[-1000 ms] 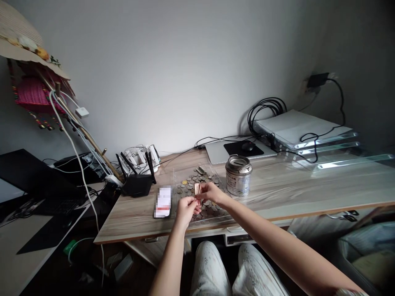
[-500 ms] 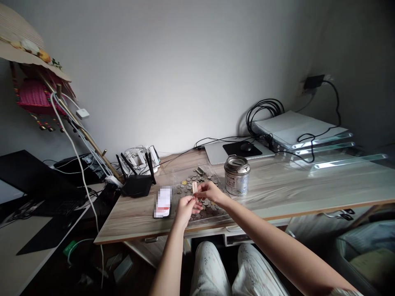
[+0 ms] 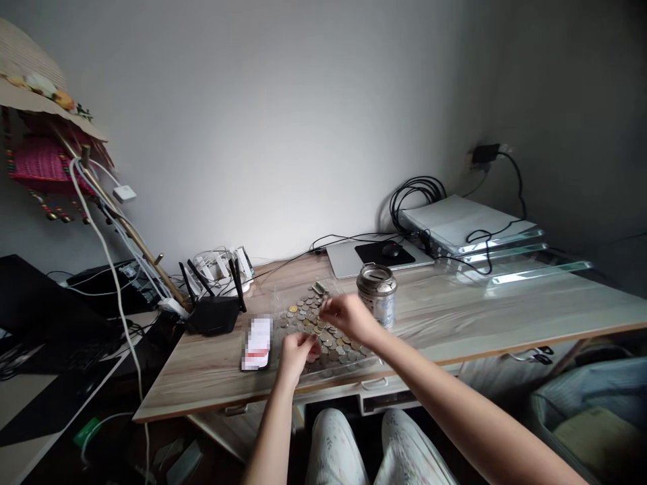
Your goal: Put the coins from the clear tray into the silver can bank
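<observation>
Many coins (image 3: 329,345): spread in a loose patch on a clear sheet (image 3: 284,301) on the tabletop (image 3: 455,313), mostly silver, a few yellowish, below and around the hands.
Left hand (image 3: 297,351): at the near-left part of the coins, thumb and fingers drawn in close to each other; whether they pinch anything is too small to tell.
Right hand (image 3: 348,316): over the far-right part of the coins, fingers bent and pointing left; whether their tips meet on something cannot be told.
Space between hands: clearly apart, with coins visible in the gap.
Metal tin (image 3: 377,296): upright just right of the coins, lid on, a slot in its top; the right hand covers part of its lower left side in view.
Phone (image 3: 257,342): lying left of the coins and the left hand, screen up, blurred out in part.
Router (image 3: 213,313): black, antennas raised, behind and left of the phone.
White devices (image 3: 220,266): heaped with cables behind the router.
Silver panel (image 3: 342,259): flat behind the metal tin, bearing a black mat (image 3: 371,254) and a mouse (image 3: 391,250).
Stacked trays (image 3: 470,222): at the back right, cable across the top.
</observation>
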Available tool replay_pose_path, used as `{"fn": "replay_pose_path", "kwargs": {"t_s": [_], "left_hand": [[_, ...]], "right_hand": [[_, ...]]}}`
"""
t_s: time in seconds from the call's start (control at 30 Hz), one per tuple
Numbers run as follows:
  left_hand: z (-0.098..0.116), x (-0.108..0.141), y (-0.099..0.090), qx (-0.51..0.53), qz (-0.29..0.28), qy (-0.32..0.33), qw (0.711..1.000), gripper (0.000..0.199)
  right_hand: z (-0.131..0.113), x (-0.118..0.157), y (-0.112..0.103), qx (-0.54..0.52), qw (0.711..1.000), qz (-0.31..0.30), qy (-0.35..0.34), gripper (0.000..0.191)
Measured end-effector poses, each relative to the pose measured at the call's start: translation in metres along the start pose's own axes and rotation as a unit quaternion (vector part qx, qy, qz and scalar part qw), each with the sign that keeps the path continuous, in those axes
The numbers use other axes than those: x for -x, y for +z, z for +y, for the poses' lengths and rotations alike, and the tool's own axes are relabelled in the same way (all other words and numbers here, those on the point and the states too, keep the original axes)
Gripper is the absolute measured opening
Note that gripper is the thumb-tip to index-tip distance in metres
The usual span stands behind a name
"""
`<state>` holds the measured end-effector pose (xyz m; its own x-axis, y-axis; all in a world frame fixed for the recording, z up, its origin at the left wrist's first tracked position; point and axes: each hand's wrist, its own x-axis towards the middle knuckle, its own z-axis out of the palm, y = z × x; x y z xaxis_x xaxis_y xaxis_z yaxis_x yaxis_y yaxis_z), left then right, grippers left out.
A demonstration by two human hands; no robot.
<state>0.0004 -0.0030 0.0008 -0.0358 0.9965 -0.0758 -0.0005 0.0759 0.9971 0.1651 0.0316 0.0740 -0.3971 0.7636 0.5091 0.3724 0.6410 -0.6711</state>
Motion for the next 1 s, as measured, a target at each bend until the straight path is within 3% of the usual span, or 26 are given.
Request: {"fn": "replay_pose_path", "kwargs": {"t_s": [0.13, 0.2, 0.27, 0.33, 0.43, 0.57, 0.73, 0.87, 0.93, 1.0], "left_hand": [[0.001, 0.002, 0.001, -0.014, -0.001, 0.018, 1.0, 0.027], [0.002, 0.002, 0.002, -0.031, -0.007, 0.014, 0.999, 0.026], [0.003, 0.003, 0.003, -0.036, -0.006, 0.011, 0.999, 0.027], [0.003, 0.003, 0.003, -0.035, -0.002, 0.013, 0.999, 0.028], [0.003, 0.003, 0.003, -0.031, 0.002, 0.016, 0.999, 0.027], [0.006, 0.005, 0.003, -0.027, 0.015, 0.022, 0.999, 0.026], [0.009, 0.006, 0.004, -0.028, 0.021, 0.019, 0.999, 0.024], [0.006, 0.003, 0.003, -0.026, 0.017, 0.026, 0.999, 0.027], [0.005, 0.003, 0.002, -0.021, 0.018, 0.026, 0.999, 0.027], [0.005, 0.003, 0.002, -0.016, 0.019, 0.026, 0.999, 0.027]], "right_hand": [[0.004, -0.023, -0.082, 0.163, 0.983, 0.078, 0.044, 0.018], [0.017, -0.034, -0.11, 0.288, 0.951, 0.063, 0.091, 0.016], [0.03, -0.04, -0.122, 0.39, 0.913, 0.029, 0.114, 0.016], [0.037, -0.043, -0.123, 0.449, 0.886, -0.003, 0.118, 0.018], [0.039, -0.044, -0.117, 0.48, 0.867, -0.035, 0.126, 0.019], [0.037, -0.045, -0.112, 0.472, 0.869, -0.053, 0.135, 0.018], [0.042, -0.04, -0.109, 0.455, 0.878, 0.005, 0.151, 0.019], [0.043, -0.032, -0.113, 0.431, 0.884, -0.001, 0.183, 0.022], [0.038, -0.028, -0.116, 0.412, 0.901, 0.014, 0.135, 0.03], [0.032, -0.024, -0.12, 0.397, 0.915, 0.061, 0.045, 0.04]]}}
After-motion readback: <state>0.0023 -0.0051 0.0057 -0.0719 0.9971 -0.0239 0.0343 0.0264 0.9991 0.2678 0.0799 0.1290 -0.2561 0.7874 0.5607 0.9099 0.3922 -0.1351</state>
